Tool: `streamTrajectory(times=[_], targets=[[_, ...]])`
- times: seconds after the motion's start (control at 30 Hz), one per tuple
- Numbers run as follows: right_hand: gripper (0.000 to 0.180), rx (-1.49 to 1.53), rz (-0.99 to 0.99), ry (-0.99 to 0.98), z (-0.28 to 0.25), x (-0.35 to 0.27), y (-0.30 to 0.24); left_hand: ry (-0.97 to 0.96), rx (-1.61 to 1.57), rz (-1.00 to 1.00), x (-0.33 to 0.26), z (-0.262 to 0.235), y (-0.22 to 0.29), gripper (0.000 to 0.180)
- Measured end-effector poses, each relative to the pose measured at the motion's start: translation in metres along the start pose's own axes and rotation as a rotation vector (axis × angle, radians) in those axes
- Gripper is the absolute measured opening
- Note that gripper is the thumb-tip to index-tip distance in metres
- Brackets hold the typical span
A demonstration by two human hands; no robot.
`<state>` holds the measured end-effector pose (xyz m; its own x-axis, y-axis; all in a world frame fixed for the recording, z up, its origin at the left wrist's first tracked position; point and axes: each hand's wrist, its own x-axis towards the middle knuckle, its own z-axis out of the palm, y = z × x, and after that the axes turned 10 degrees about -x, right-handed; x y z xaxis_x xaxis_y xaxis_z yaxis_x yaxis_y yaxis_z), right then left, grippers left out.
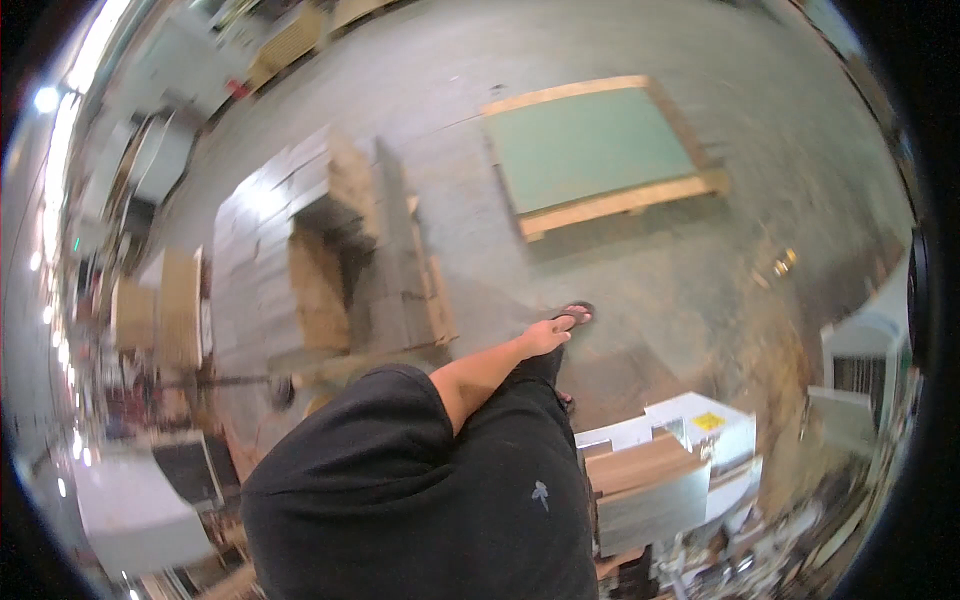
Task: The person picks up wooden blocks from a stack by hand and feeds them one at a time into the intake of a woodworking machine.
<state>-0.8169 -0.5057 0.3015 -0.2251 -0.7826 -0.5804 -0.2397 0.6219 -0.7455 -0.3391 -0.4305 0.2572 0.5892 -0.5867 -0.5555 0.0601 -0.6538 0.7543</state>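
My left hand (pixel 546 337) hangs in front of my dark trousers, beside the sandalled foot (pixel 578 313). It looks empty, its fingers loosely apart, though slightly blurred. To its left, a pallet stack of grey and brown cartons (pixel 280 210) stands apart from the hand. At the lower right, a patch of skin that looks like my right forearm or hand (pixel 622 563) shows beside my dark shirt. Its fingers are hidden. Right above that skin sit a grey-sided block with a brown top (pixel 655 500) and a white box with a yellow label (pixel 715 425). Contact cannot be made out.
Ahead lies a low wooden pallet with a green sheet on top (pixel 595 145). A small yellowish object (pixel 785 262) is on the concrete floor to the right. White cabinet-like units (pixel 865 345) stand at the far right. More cartons (pixel 160 315) and a white-topped unit (pixel 140 510) line the left.
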Motion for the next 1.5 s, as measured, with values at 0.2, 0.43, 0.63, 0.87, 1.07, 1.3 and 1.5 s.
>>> streamTrajectory(times=[0.2,0.43,0.63,0.87,1.07,1.3,1.5], targets=[[0.039,-0.058,0.016,-0.067,0.016,0.014,-0.014,0.181,-0.073,-0.347,-0.016,-0.025,-0.113,0.061],[0.039,-0.052,0.027,-0.089,0.014,0.016,-0.019,0.042,0.086,-0.5,-0.048,-0.02,-0.178,0.065],[0.039,0.01,0.039,-0.094,0.005,0.009,-0.012,0.083,0.006,-0.462,-0.027,-0.016,-0.176,0.061],[0.039,0.215,0.063,-0.031,-0.022,-0.008,0.017,-0.143,0.065,-0.303,-0.01,-0.016,-0.05,0.048],[0.039,0.426,0.032,-0.077,-0.012,-0.006,0.024,-0.183,0.137,-0.003,0.026,0.025,-0.055,0.048],[0.041,0.497,-0.039,-0.017,0.001,-0.016,0.014,-0.322,0.313,0.085,0.048,0.039,-0.024,0.048],[0.04,0.5,-0.063,0.098,0.005,-0.03,0.015,-0.467,0.352,-0.15,0.059,0.05,0.007,0.044]])
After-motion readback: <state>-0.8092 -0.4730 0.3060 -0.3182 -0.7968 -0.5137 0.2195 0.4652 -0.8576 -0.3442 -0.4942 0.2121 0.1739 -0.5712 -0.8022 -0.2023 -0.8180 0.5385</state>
